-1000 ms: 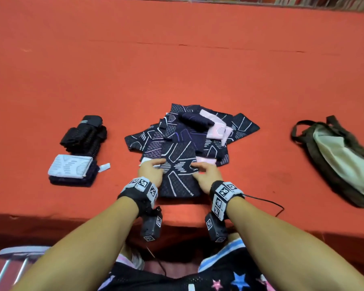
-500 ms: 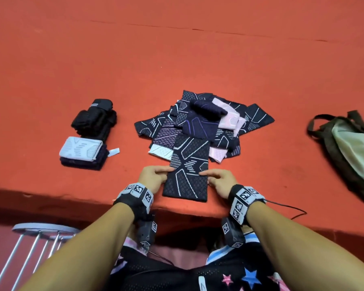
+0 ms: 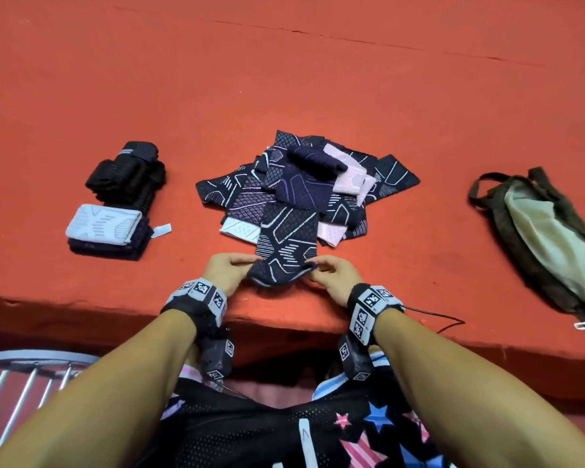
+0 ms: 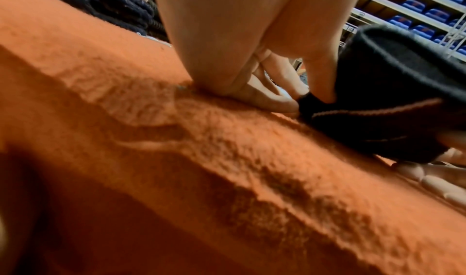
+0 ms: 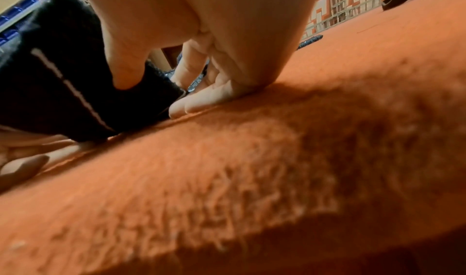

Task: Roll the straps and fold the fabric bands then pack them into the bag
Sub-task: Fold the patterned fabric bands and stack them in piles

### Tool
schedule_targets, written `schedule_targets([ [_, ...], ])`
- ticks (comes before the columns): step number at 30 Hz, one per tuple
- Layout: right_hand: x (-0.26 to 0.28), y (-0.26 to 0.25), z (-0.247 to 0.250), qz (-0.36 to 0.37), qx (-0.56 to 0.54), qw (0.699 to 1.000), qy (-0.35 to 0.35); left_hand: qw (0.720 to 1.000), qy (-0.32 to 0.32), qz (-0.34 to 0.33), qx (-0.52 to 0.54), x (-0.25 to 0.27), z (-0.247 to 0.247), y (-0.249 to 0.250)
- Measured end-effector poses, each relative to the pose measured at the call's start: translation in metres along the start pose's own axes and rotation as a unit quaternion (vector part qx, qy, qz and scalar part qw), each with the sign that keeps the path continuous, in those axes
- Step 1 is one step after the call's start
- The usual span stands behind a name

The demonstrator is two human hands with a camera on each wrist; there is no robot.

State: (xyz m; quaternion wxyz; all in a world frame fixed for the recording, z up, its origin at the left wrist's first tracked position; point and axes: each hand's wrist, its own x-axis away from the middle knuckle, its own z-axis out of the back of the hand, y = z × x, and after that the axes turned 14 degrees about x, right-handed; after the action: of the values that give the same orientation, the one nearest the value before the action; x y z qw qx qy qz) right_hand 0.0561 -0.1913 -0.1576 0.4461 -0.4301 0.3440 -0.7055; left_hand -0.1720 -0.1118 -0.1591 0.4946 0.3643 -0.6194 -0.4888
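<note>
Orange felt covers the table (image 3: 318, 96), with a pile (image 3: 304, 184) of unfolded bands at centre, rolled straps (image 3: 129, 172) and folded bands (image 3: 107, 231) at left, and the bag (image 3: 541, 231) well apart at right. The fold step appears to be in hand: the left hand (image 3: 228, 270) and right hand (image 3: 331, 276) each pinch a near corner of the dark band (image 3: 286, 244), thumb above and fingers below, lifting its near edge off the felt. The next move likely calls for carrying that edge away over the far end, which lies flat touching the pile, keeping both corners level.
</note>
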Motion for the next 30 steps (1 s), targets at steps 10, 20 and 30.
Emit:
schedule_targets([
  [10,-0.001,-0.001,-0.003,-0.014,0.087,0.995,0.045,0.998,0.051,0.013,-0.023,0.002,-0.001,-0.004],
  [20,-0.008,0.000,-0.004,-0.039,0.145,0.984,0.096,0.988,0.087,-0.012,-0.123,0.006,-0.009,-0.005],
  [30,-0.020,0.011,-0.005,0.024,0.154,0.986,0.053,0.993,0.047,-0.056,-0.089,-0.004,-0.007,-0.011],
])
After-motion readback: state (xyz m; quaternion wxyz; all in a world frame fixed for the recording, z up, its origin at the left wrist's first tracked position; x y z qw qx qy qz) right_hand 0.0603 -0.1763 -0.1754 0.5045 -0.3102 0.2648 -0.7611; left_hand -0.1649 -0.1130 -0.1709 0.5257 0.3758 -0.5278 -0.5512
